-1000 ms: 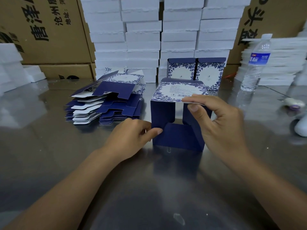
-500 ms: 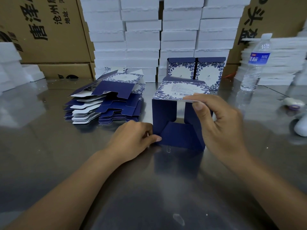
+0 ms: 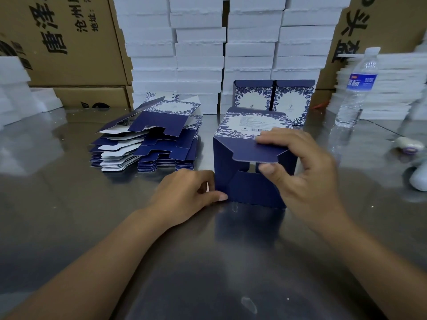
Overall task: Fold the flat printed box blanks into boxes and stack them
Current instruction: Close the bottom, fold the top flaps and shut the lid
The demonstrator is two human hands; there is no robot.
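A half-folded navy box with a white floral top panel lies on its side on the steel table, its open end facing me. My right hand pinches the box's top flap between thumb and fingers, bent down over the opening. My left hand grips the lower left corner of the box, thumb tip on the bottom edge. A pile of flat navy-and-white blanks lies to the left. Two folded boxes stand side by side behind.
Stacks of white foam blocks and brown cartons line the back. A water bottle stands at the right, with more white foam sheets behind it and a small white object near the right edge.
My right hand has bent the top flap down over the box's open end. My left hand has slid down to the bottom left corner.
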